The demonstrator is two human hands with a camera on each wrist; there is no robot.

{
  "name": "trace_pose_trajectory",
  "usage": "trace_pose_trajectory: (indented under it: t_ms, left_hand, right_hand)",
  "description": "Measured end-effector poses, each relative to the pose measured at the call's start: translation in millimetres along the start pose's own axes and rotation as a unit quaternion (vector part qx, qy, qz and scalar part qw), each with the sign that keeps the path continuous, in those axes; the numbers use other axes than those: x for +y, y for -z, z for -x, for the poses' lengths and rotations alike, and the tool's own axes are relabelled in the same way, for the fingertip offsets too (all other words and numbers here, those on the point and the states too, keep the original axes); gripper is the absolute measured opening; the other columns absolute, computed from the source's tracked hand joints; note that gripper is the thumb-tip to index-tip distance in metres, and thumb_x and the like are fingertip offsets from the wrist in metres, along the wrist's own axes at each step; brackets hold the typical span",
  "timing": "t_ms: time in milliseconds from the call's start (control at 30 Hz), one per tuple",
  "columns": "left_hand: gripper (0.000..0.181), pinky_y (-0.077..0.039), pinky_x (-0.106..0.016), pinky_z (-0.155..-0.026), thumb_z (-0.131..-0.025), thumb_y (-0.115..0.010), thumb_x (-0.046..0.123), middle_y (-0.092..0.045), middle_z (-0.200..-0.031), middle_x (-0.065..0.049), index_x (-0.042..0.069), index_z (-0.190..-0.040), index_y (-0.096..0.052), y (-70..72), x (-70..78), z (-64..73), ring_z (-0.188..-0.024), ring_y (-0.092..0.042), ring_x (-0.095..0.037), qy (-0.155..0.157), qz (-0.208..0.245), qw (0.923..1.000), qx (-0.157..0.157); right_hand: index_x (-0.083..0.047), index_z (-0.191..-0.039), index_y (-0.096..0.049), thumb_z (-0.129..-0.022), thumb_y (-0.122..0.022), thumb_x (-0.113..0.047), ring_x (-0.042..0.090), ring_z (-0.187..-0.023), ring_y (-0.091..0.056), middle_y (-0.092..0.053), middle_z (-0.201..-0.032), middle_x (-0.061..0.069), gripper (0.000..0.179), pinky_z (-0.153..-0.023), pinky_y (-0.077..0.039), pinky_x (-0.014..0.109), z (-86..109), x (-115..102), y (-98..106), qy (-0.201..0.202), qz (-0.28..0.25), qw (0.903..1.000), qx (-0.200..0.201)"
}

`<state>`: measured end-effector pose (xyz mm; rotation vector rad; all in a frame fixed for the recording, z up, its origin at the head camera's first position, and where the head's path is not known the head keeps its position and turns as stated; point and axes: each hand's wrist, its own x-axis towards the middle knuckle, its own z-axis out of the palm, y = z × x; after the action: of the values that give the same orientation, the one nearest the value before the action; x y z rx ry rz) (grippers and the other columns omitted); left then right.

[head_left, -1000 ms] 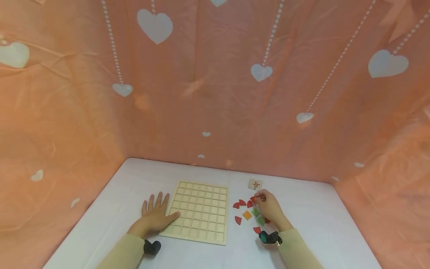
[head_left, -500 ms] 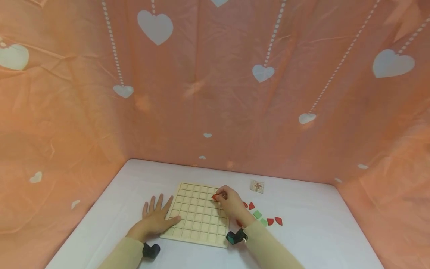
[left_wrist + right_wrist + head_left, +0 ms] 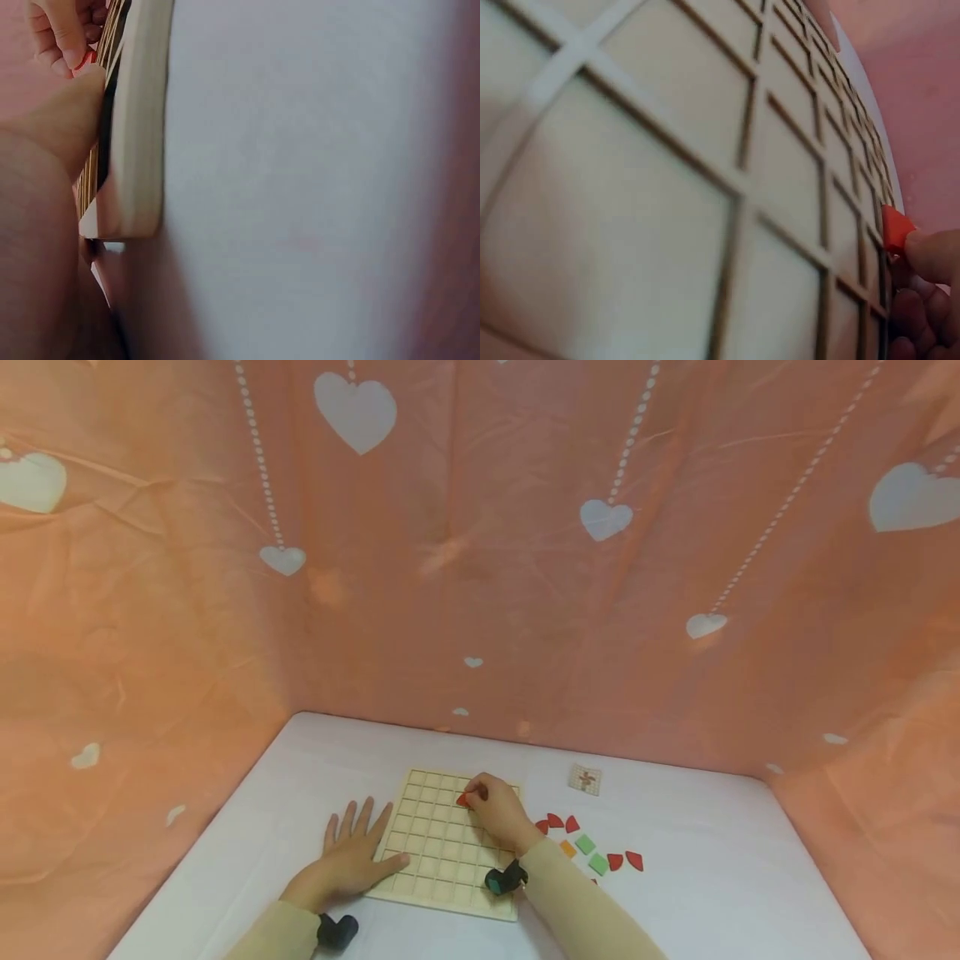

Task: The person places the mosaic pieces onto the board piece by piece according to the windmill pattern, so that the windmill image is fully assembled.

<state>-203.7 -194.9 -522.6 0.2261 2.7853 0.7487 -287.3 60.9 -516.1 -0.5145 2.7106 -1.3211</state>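
A wooden grid board [image 3: 420, 866] lies on the white table, its squares bounded by raised strips. My right hand [image 3: 500, 812] pinches a red quarter-circle piece [image 3: 462, 799] over the upper part of the board. In the right wrist view that red piece [image 3: 896, 230] sits at the fingertips, against the grid. My left hand [image 3: 348, 858] lies with spread, straight fingers at the board's left edge, its thumb on the frame. The left wrist view shows the board's edge [image 3: 142, 120] beside the thumb.
Right of the board lie several red quarter-circle pieces [image 3: 634, 861], two green squares [image 3: 598, 864] and an orange square [image 3: 567, 849]. A small pattern card [image 3: 585, 779] lies behind them. An orange cloth [image 3: 480, 593] with hearts hangs behind the table.
My right hand has carried a red quarter-circle piece from the loose pieces leftward to the board. My left hand has stayed at the board's left edge.
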Motion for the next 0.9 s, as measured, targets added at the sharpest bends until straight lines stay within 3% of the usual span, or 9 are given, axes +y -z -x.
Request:
trace_pose_trajectory:
  t_ms: [233,433,900]
  left_hand:
    - [0.104,0.028,-0.054,-0.104,-0.083,-0.049,0.075,0.004,-0.159,-0.023,0.009,-0.156,-0.014,-7.0,-2.8,-5.3,-0.142,0.017,-0.044,0.01,-0.028,0.9996,-0.001]
    - [0.105,0.029,-0.051,-0.103,-0.082,-0.049,0.076,0.002,-0.159,-0.024,0.008,-0.155,-0.018,-14.6,-7.3,-8.3,-0.142,0.014,-0.046,0.001,-0.022,0.9996,0.017]
    - [0.105,0.03,-0.051,-0.103,-0.082,-0.05,0.076,0.002,-0.159,-0.024,0.008,-0.155,-0.018,-11.8,-8.9,-5.7,-0.142,0.015,-0.045,0.005,-0.016,0.9997,0.016]
  right_hand:
    - [-0.013,-0.098,-0.063,-0.098,-0.057,-0.012,0.013,-0.075,-0.052,-0.058,-0.084,-0.004,0.006,-0.068,-0.046,0.03,0.5,0,0,-0.003,0.01,0.9999,0.001]
    - [-0.012,-0.098,-0.067,-0.097,-0.058,-0.01,0.012,-0.069,-0.049,-0.057,-0.081,-0.004,0.009,-0.064,-0.044,0.029,1.8,-1,-1,0.024,0.04,0.9989,0.003]
    - [-0.009,-0.112,-0.07,-0.095,-0.06,-0.008,0.012,-0.077,-0.048,-0.057,-0.089,-0.002,0.02,-0.067,-0.044,0.028,13.1,-4,-3,0.057,0.086,0.9946,-0.008]
